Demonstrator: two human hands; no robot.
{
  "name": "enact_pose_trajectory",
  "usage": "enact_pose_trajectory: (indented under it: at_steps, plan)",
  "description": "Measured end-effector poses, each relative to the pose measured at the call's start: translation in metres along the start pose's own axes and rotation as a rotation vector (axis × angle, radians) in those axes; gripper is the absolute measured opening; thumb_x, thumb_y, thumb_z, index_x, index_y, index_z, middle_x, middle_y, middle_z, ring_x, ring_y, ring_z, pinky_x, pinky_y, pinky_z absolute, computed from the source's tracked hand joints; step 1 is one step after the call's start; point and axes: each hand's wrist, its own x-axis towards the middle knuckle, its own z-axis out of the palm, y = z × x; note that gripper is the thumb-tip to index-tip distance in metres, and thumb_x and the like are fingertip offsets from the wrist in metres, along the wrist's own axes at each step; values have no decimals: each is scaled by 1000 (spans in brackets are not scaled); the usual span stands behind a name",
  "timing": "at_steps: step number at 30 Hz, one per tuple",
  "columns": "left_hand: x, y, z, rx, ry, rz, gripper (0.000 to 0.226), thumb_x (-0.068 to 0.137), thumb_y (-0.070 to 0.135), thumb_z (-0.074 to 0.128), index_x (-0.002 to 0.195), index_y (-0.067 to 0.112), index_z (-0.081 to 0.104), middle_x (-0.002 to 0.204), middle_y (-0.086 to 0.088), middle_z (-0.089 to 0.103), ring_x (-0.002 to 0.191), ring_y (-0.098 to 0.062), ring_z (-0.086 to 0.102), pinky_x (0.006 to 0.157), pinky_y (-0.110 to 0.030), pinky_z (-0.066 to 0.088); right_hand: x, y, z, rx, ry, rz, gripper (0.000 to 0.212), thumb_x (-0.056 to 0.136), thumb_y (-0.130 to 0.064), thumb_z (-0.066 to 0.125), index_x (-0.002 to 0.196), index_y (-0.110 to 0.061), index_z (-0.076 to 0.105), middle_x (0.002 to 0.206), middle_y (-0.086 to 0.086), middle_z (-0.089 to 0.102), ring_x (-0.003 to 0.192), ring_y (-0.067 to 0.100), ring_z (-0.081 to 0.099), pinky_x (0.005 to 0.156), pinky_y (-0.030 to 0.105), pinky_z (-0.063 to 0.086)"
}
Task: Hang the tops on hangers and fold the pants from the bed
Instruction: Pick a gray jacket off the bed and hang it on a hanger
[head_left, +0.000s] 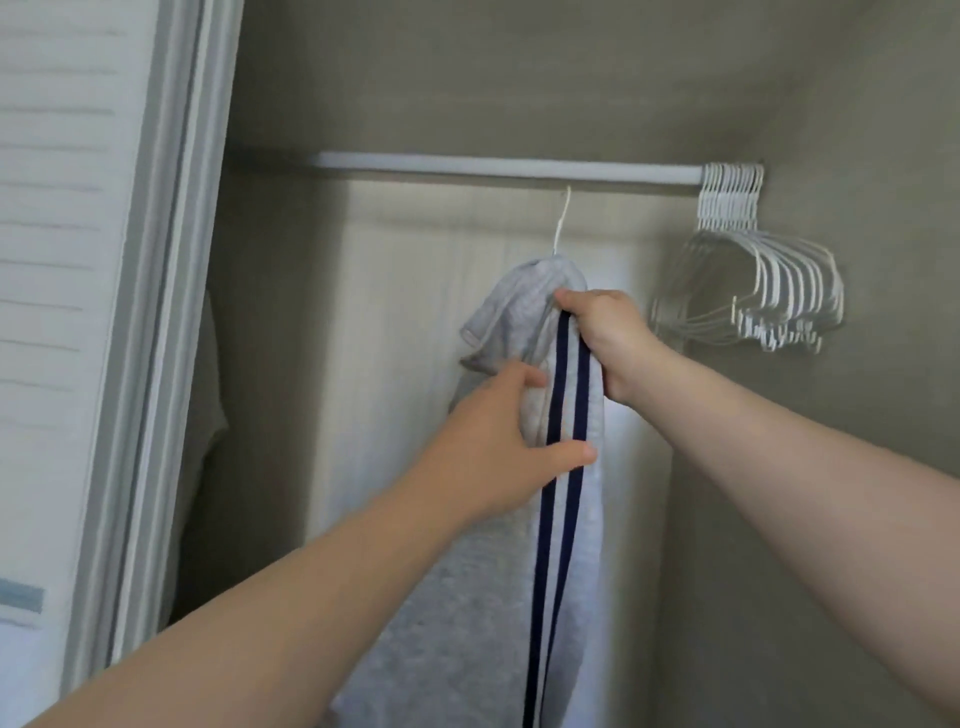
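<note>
— So how far along was it in the head view?
— The grey striped top (550, 415) sat on a white hanger (561, 218), its hook just under the closet rod (493, 167), apparently not yet over it. The left hand (498, 441) pinched its sleeve; the right hand (608, 343) gripped its shoulder.
— And what was left?
— Spare hangers (748, 280) waited; no pants or bed showed.
</note>
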Motion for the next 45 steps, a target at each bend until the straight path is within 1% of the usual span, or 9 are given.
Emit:
enact_pose_trajectory:
  at_steps: [5,10,14,21,27,31,34,40,45]
  plan:
    - [50,-5,4,505,81,-53,95,69,77,64,143,39,19,140,6,42,122,-25,53,99,-50,44,71,-8,17,22,25,-46,16,96,-19,60,93,-3,59,88,18,63,76,29,65,69,39,54]
    - [100,-22,9,533,117,-94,54,89,22,60,130,23,24,115,-7,47,89,-31,56,78,-43,52,115,-7,43,-11,6,-57,15,94,-17,60,100,-3,59,82,14,64,74,29,65,66,33,52]
    - [124,-44,-1,567,146,-97,38,87,6,51,106,24,23,93,-4,47,77,-29,54,65,-36,44,131,9,63,-4,-60,-49,22,97,-19,57,111,-3,59,98,18,69,88,31,70,75,38,58]
    - [128,-65,-10,648,180,15,29,90,11,44,100,28,22,100,-1,51,78,-32,56,64,-37,45,138,17,66,-6,-71,-139,25,97,-20,56,105,3,59,105,24,69,97,38,69,92,51,56]
    - [132,-60,-11,683,217,118,27,93,14,46,97,26,22,91,2,50,64,-25,49,52,-33,34,138,5,61,16,-82,-181,25,97,-23,59,76,-12,50,81,13,59,79,28,62,73,38,48]
    - [146,-52,-26,738,245,116,32,90,15,49,99,27,22,89,5,43,69,-26,48,57,-34,35,151,-15,61,38,-58,-154,17,97,-22,59,96,-5,59,95,15,67,95,35,69,84,44,56]
    - [152,-50,-35,781,232,73,34,87,14,49,94,28,19,87,3,42,73,-27,48,59,-34,36,158,-19,62,51,-29,-85,29,97,-18,59,119,0,56,108,19,67,99,33,68,84,41,57]
    - [143,-63,-37,797,149,23,35,87,15,49,90,29,16,78,4,40,61,-18,41,50,-32,28,155,-2,73,44,-85,0,32,97,-19,62,121,1,54,111,19,67,98,31,67,87,41,58]
    - [134,-77,-50,775,171,1,32,86,17,48,92,28,18,77,6,38,69,-27,45,54,-34,30,127,-10,77,-242,-252,-64,7,92,-16,61,92,-10,56,83,12,63,60,20,58,47,22,50]
